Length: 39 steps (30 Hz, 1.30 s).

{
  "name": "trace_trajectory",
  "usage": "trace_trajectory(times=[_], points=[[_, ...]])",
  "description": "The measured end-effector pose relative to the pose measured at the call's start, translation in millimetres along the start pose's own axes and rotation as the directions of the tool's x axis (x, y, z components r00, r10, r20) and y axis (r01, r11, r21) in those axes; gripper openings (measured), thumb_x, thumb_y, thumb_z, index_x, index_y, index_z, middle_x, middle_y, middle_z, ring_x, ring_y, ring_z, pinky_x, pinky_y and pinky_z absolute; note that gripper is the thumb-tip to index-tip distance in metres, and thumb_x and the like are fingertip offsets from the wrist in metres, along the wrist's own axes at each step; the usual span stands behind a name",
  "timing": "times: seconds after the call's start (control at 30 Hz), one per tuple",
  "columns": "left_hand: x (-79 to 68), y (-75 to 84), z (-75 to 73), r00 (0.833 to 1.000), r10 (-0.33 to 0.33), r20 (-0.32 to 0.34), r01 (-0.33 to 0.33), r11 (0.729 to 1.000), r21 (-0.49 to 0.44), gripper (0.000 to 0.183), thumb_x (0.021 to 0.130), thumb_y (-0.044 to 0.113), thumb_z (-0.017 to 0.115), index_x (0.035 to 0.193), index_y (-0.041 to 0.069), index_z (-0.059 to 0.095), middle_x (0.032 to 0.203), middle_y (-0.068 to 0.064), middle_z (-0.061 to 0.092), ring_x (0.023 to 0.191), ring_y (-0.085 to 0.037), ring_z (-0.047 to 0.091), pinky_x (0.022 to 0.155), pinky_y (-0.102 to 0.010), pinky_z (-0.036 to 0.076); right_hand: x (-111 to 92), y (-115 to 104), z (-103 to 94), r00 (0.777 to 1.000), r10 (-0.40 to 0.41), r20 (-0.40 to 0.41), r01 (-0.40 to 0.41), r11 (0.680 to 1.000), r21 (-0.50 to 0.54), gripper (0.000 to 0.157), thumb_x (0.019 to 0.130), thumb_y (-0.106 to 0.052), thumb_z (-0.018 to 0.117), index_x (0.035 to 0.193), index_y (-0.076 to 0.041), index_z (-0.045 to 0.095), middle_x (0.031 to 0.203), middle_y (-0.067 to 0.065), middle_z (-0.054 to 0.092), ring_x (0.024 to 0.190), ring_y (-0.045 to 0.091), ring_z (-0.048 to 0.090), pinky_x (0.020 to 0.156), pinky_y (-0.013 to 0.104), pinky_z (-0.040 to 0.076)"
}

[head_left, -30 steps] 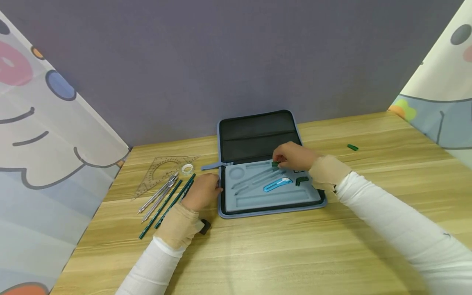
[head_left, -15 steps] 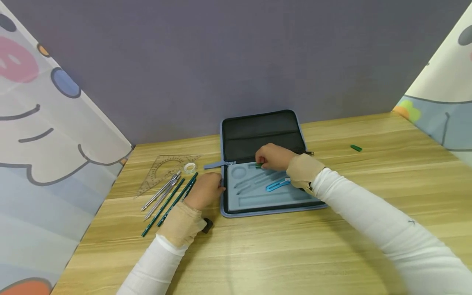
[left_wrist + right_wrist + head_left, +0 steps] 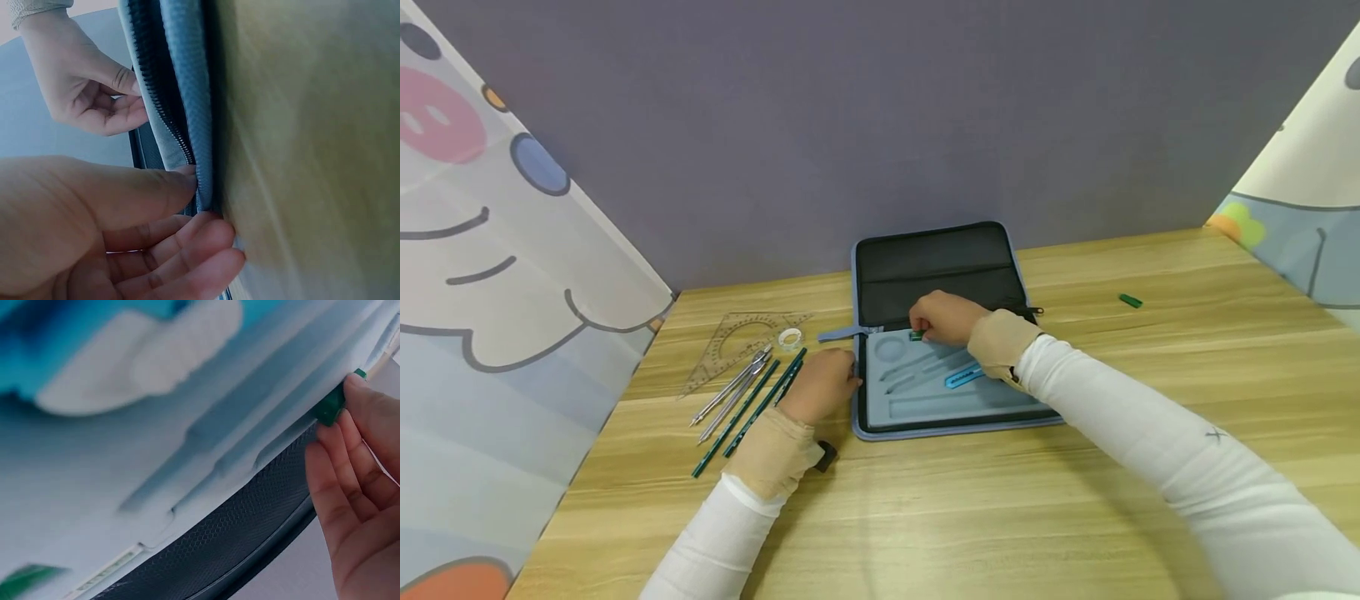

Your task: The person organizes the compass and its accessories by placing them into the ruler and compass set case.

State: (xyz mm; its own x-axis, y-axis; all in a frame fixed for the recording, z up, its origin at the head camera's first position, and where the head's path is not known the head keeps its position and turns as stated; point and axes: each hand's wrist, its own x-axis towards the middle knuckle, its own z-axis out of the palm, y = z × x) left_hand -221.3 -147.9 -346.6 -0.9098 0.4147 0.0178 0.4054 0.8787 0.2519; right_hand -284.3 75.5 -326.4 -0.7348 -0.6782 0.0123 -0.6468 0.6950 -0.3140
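A zippered case [image 3: 936, 265] lies unfolded on the table, its grey-blue moulded tray [image 3: 897, 422] facing up. My left hand [image 3: 822, 385] pinches the case's left edge; in the left wrist view its thumb and fingers close on the blue zipper edge [image 3: 190, 81]. Over the tray's back row, my right hand [image 3: 951, 318] pinches a small green piece [image 3: 331, 407] between thumb and fingertips, at the slot near the round recess [image 3: 891, 349]. A light-blue utility knife [image 3: 964, 376] sits in the tray, partly covered by the right wrist. The tray's right end is hidden behind that arm.
Left of the case lie green pencils [image 3: 736, 418], metal compasses [image 3: 730, 392], a clear set square [image 3: 722, 350] and a white tape roll [image 3: 789, 337]. Another small green piece [image 3: 1130, 300] is at the back right. A grey wall [image 3: 880, 125] stands behind the table.
My right hand has moved left along the tray's back row with the small green piece, then down at the slot near the round recess. The left hand stays on the case edge.
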Motion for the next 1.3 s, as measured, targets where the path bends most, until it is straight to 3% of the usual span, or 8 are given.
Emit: trace_trajectory(times=[0.73, 0.93, 1.3], points=[[2.5, 2.5, 0.9, 1.0, 0.002, 0.001, -0.002, 1.0, -0.015, 0.028, 0.085, 0.008, 0.069, 0.063, 0.009, 0.051, 0.058, -0.003, 0.047, 0.052, -0.015, 0.045, 0.051, -0.027, 0.035, -2.2, -2.2, -3.0, 0.999, 0.034, 0.028, -0.033, 0.999, -0.032, 0.015, 0.084, 0.002, 0.067, 0.098, -0.001, 0.07, 0.095, 0.012, 0.066, 0.087, 0.023, 0.063, 0.077, 0.035, 0.051], [2.1, 2.7, -0.8, 1.0, 0.0, 0.0, 0.0, 1.0, -0.019, 0.031, 0.085, 0.007, 0.069, 0.062, 0.01, 0.049, 0.056, -0.001, 0.044, 0.051, -0.015, 0.042, 0.051, -0.027, 0.033, -9.7, 10.4, -9.2, 0.999, 0.035, 0.011, -0.035, 0.999, 0.007, 0.011, 0.085, 0.0, 0.065, 0.095, -0.002, 0.069, 0.093, 0.011, 0.067, 0.085, 0.023, 0.063, 0.076, 0.036, 0.051], [1.6, -2.2, 2.1, 1.0, 0.005, -0.009, -0.005, 1.0, -0.021, 0.031, 0.085, 0.007, 0.069, 0.062, 0.01, 0.048, 0.056, -0.001, 0.042, 0.05, -0.015, 0.04, 0.051, -0.028, 0.033, -44.5, 43.5, -21.7, 0.992, 0.08, -0.097, -0.075, 0.996, 0.056, 0.012, 0.083, 0.0, 0.066, 0.095, 0.004, 0.068, 0.088, 0.012, 0.068, 0.08, 0.023, 0.063, 0.074, 0.039, 0.052]])
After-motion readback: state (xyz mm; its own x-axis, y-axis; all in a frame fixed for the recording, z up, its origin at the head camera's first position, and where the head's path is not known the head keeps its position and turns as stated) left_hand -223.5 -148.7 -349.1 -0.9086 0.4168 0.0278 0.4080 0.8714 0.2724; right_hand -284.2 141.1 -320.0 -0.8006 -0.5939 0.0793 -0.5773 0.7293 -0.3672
